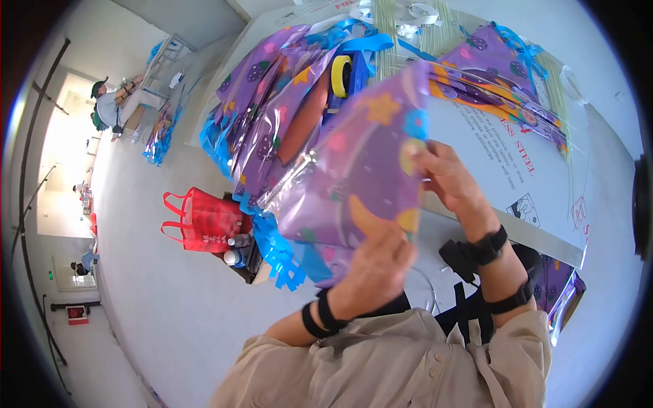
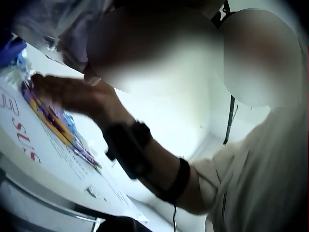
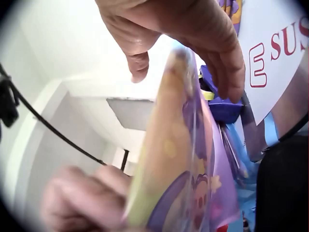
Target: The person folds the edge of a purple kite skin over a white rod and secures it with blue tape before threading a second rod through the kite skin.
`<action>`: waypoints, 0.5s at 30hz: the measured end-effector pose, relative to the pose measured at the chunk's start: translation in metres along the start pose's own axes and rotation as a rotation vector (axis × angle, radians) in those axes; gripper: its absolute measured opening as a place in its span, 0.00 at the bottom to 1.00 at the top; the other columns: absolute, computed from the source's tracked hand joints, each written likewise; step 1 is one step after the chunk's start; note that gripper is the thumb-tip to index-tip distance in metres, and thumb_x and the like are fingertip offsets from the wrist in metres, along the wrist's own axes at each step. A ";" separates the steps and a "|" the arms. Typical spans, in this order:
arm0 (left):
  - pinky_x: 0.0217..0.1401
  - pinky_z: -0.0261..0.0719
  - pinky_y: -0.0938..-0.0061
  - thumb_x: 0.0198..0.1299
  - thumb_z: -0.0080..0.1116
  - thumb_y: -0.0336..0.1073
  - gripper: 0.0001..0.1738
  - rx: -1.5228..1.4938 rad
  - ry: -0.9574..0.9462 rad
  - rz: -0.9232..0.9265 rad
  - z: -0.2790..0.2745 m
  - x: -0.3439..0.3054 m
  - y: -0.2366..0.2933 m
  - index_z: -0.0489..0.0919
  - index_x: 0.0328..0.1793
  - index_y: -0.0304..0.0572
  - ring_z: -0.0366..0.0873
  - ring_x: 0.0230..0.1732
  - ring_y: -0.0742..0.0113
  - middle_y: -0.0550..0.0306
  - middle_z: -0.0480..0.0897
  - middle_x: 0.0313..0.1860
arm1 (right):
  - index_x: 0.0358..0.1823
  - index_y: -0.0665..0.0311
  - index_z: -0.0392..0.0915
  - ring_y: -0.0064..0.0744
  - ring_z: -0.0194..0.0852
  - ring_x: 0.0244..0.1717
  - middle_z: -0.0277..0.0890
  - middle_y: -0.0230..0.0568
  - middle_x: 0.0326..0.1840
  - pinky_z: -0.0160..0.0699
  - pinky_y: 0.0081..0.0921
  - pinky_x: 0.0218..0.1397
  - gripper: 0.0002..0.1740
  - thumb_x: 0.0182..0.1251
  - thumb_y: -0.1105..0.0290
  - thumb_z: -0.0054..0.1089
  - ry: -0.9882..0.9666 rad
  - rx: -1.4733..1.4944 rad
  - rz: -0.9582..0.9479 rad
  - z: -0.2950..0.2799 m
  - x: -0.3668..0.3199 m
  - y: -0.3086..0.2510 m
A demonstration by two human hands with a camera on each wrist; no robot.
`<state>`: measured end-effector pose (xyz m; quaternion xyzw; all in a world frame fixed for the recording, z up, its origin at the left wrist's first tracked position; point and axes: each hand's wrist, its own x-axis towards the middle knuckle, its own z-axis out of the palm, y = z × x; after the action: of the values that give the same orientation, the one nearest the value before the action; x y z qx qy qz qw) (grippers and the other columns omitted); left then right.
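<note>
A purple kite [image 1: 340, 177] of shiny printed film, with stars and fruit on it, is held up over the table's near edge. My left hand [image 1: 377, 268] grips its lower edge with curled fingers; the right wrist view shows these fingers blurred at the film [image 3: 169, 159]. At the kite's right edge is my right hand [image 1: 452, 180]. In the right wrist view its thumb [image 3: 138, 67] and fingers stand apart on either side of the film's top. The left wrist view shows the right hand [image 2: 72, 94] with fingers stretched out.
More purple kites [image 1: 272, 95] with blue streamers lie on the white table [image 1: 469, 143], left and back right [image 1: 503, 75]. Bundles of thin pale rods [image 1: 386, 41] lie there too. A tape dispenser with yellow tape [image 1: 341, 76] stands behind the held kite. A red bag [image 1: 204, 217] is at left.
</note>
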<state>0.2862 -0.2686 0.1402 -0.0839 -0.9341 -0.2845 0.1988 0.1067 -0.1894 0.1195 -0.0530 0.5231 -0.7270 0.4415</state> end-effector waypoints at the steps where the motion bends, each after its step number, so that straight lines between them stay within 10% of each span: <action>1: 0.32 0.71 0.59 0.43 0.59 0.20 0.10 -0.011 -0.049 0.020 0.011 -0.002 0.009 0.70 0.29 0.36 0.72 0.31 0.49 0.49 0.70 0.29 | 0.50 0.73 0.71 0.32 0.78 0.35 0.76 0.43 0.42 0.78 0.28 0.36 0.21 0.64 0.63 0.62 0.059 -0.104 -0.148 0.001 0.006 0.009; 7: 0.37 0.74 0.68 0.50 0.67 0.31 0.15 -0.468 -0.298 -0.202 -0.029 0.001 -0.003 0.75 0.42 0.36 0.77 0.40 0.53 0.50 0.78 0.40 | 0.36 0.64 0.77 0.22 0.74 0.27 0.75 0.31 0.27 0.72 0.23 0.28 0.06 0.59 0.78 0.64 0.050 -0.076 -0.140 -0.042 -0.026 0.013; 10: 0.56 0.74 0.64 0.53 0.67 0.33 0.20 -0.369 -0.073 -0.234 -0.079 0.026 -0.012 0.77 0.51 0.35 0.78 0.53 0.50 0.47 0.79 0.50 | 0.36 0.63 0.79 0.21 0.76 0.28 0.78 0.31 0.27 0.74 0.22 0.31 0.07 0.57 0.79 0.65 0.046 0.209 -0.220 -0.046 -0.065 0.002; 15: 0.67 0.65 0.59 0.54 0.68 0.48 0.35 -0.239 -0.082 0.010 -0.082 0.059 -0.028 0.72 0.64 0.37 0.66 0.67 0.49 0.43 0.69 0.65 | 0.31 0.63 0.79 0.21 0.77 0.27 0.79 0.30 0.25 0.74 0.21 0.32 0.08 0.52 0.81 0.69 -0.032 -0.001 -0.304 -0.051 -0.125 -0.017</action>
<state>0.2515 -0.3353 0.2127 -0.1231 -0.9004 -0.3893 0.1506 0.1449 -0.0648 0.1582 -0.1434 0.5024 -0.7842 0.3348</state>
